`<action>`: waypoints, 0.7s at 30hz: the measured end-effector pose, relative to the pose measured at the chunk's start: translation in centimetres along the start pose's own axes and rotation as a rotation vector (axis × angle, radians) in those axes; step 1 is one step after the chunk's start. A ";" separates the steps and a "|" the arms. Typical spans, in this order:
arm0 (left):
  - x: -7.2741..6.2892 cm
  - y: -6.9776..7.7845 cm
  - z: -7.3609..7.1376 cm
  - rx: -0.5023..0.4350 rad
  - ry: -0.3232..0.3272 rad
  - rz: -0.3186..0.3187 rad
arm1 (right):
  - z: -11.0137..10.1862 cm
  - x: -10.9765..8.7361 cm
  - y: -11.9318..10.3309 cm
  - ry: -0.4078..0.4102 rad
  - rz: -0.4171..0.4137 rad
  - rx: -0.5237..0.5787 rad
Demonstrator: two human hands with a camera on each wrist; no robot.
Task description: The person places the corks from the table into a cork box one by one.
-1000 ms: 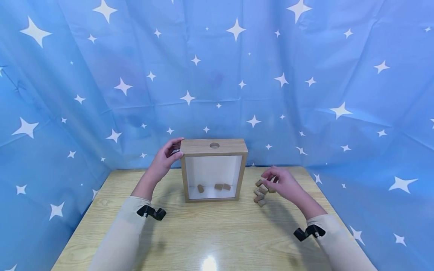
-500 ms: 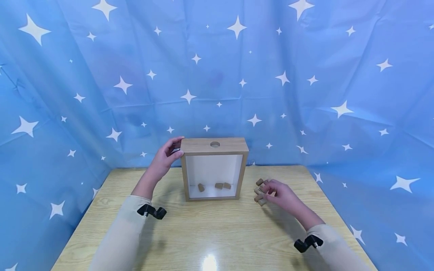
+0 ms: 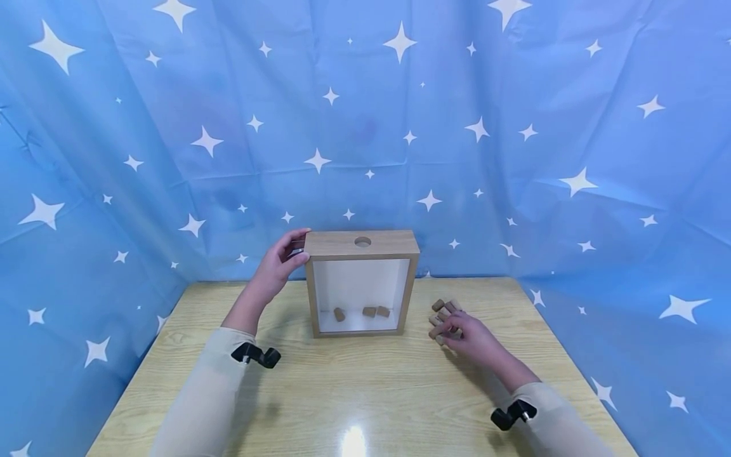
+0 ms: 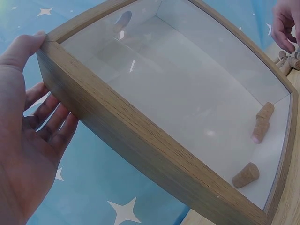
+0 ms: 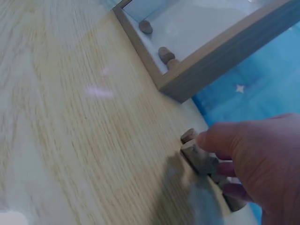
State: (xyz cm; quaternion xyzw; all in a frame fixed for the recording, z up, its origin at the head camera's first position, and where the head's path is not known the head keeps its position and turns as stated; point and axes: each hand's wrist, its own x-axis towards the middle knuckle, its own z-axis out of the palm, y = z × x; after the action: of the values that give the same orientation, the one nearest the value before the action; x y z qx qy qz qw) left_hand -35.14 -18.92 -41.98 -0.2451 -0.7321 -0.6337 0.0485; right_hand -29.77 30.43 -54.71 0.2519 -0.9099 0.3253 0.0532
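Observation:
A shallow wooden box [image 3: 331, 244] with a clear front and a round hole [image 3: 362, 242] in its top stands upright on the table. My left hand [image 3: 270, 274] grips its upper left corner, thumb at the front edge and fingers behind, as the left wrist view also shows. Inside the box lie three corks, one cork [image 4: 246, 175] apart from the other two. Right of the box, my right hand [image 3: 473, 344] reaches over a small heap of loose corks [image 3: 438, 305]. Thumb and fingers pinch a cork [image 5: 196, 156] at the near side of the heap; the hand partly hides the others.
The light wooden table [image 3: 342, 381] ends just behind the box and the corks. A blue curtain [image 3: 365, 127] with white stars hangs at the back and both sides. Each sleeve carries a black wrist mount [image 3: 256, 355].
My right hand has come down and toward me, from the far side of the cork heap to its near side. My left hand keeps its grip on the box.

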 end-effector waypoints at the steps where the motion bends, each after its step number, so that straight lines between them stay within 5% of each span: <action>1: 0.0 0.0 0.0 0.001 0.000 0.000 | 0.0 0.0 0.1 -0.002 0.008 -0.006; 21: -0.1 0.0 0.0 0.021 0.003 -0.004 | 1.1 -0.9 0.8 -0.028 0.059 0.021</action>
State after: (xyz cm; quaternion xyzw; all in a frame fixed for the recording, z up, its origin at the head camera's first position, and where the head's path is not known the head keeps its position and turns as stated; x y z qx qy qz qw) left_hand -34.98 -18.94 -42.00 -0.2422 -0.7389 -0.6266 0.0511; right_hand -29.33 30.66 -56.27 0.2298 -0.9141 0.3329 0.0283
